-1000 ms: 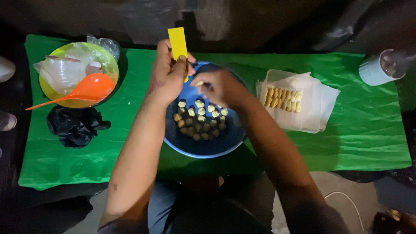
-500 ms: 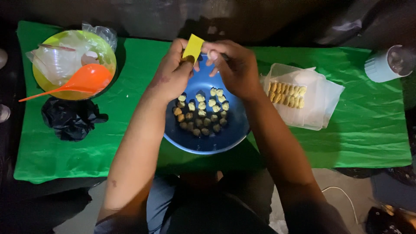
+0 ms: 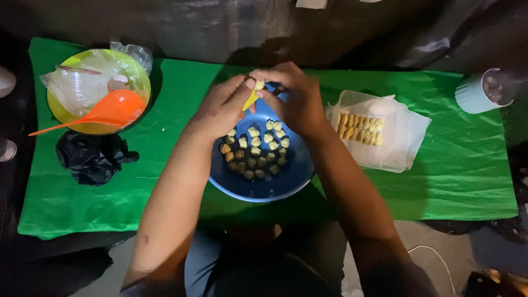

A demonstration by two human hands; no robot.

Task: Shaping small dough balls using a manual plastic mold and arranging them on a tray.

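We see a small yellow strip (image 3: 251, 99), flat and thin, tilted with its upper end toward the far edge of the green table (image 3: 456, 181); it sits just above the far rim of the blue bowl (image 3: 258, 190). Our left hand (image 3: 223, 110) pinches it between thumb and forefinger, the other fingers curled under. Our right hand (image 3: 291, 99) meets it at the top end, fingertips narrowed onto a pale bit (image 3: 259, 84) there; whether that bit is part of the strip we cannot tell. Both wrists angle inward, forearms running back toward the near edge, so the hands touch over the bowl

Inside the bowl lie small dumplings (image 3: 256, 148), pale yellow ones toward the far side and darker ones nearer us, bunched together. To the right, near the bowl, a clear wrapper (image 3: 407, 143) holds a row of yellow pieces (image 3: 360, 127). Toward the left far corner stands a yellow-green bowl (image 3: 140, 77) with clear plastic and an orange spoon (image 3: 110, 110) in it; a black bag (image 3: 91, 157) lies just nearer. A white cup (image 3: 473, 93) stands at the right far corner
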